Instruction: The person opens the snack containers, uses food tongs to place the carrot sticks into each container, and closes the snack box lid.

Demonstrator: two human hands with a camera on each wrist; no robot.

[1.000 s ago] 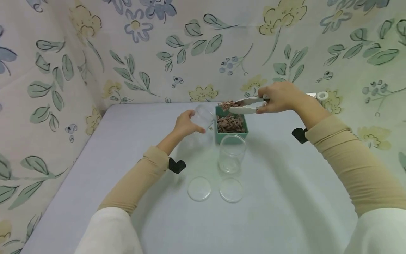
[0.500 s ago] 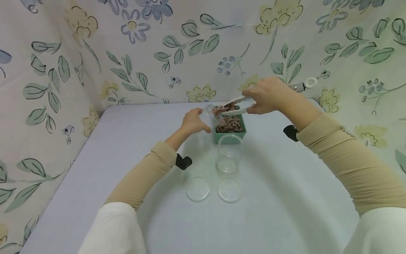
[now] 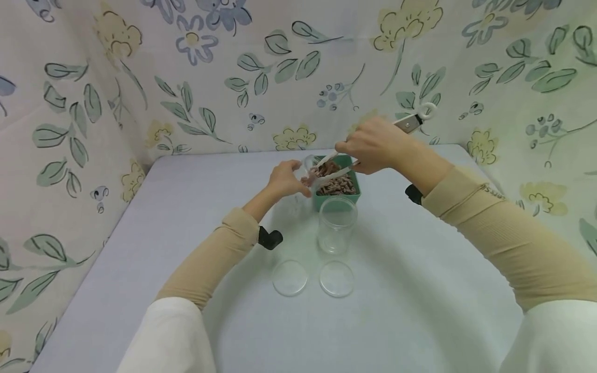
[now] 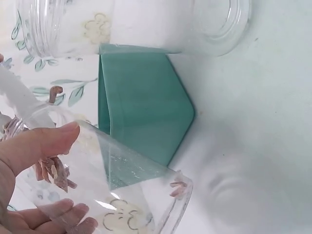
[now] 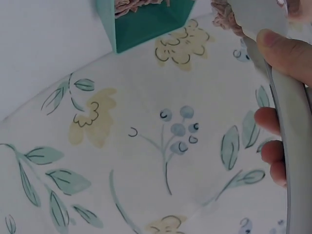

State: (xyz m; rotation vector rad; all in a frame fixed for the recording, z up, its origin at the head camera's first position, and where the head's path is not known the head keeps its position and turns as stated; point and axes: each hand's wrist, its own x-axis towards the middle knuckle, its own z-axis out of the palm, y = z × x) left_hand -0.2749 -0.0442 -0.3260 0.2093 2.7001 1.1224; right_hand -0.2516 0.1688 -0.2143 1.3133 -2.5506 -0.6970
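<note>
My left hand (image 3: 283, 178) grips a clear jar (image 4: 131, 165), held tilted above the table with its mouth toward the tongs. Brown shredded pieces (image 4: 58, 175) show inside near the mouth, and a small bit lies at its bottom. With my right hand (image 3: 373, 145) I hold tongs (image 3: 337, 173) with pale handles; their tips reach the jar's mouth with more brown pieces. Just beneath and to the right is a green box (image 3: 357, 187) containing a heap of the same brown pieces (image 3: 342, 185). In the right wrist view, my thumb and fingers wrap the tongs (image 5: 290, 146).
A second clear jar (image 3: 338, 228) stands upright in front of the green box. Two clear round lids (image 3: 290, 278) lie side by side nearer me on the white table (image 3: 396, 311). Floral cloth (image 3: 289, 103) hangs behind the table and on the left.
The tongs have moved left from above the green box to the jar's mouth, carrying brown pieces. My left hand has shifted slightly right with the jar, then stayed almost still.
</note>
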